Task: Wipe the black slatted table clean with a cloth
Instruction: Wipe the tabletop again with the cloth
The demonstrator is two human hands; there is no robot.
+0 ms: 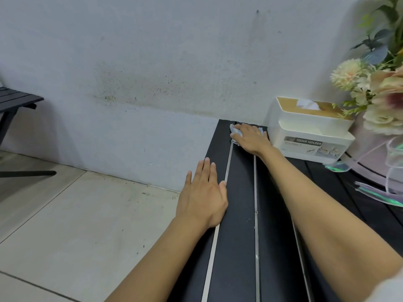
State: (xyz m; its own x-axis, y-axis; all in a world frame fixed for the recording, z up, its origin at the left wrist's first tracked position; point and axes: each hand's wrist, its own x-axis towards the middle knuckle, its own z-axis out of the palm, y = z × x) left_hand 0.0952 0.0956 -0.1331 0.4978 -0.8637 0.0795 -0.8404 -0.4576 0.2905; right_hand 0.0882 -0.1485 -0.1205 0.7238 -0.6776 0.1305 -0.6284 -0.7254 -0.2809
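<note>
Two hands are on the black slatted table [237, 214]. State of the right hand [253, 139]: fingers extended and flat, pressing a pale blue, frayed cloth [236, 132] onto the far left corner of the tabletop, close to the white wall [152, 62]. The cloth is pressed, not gripped, and most of it is hidden under the palm. State of the left hand [202, 192]: fingers straight, palm down, resting on the outermost left slat nearer the person, holding nothing.

Progress, judged from the surface: the step in hand appears to be wiping the far end of the left slats. A few pale specks [247, 220] show on a slat nearer the person, so that stretch probably needs a pass. The right portion of the tabletop is occupied by a white plastic tissue holder with a wood-coloured lid [309, 136], just beside the right hand, and by a wrapped bouquet of cream and pink flowers [379, 101]. The slats beneath them likely cannot be wiped until both are shifted. Which slats are already clean cannot be told
</note>
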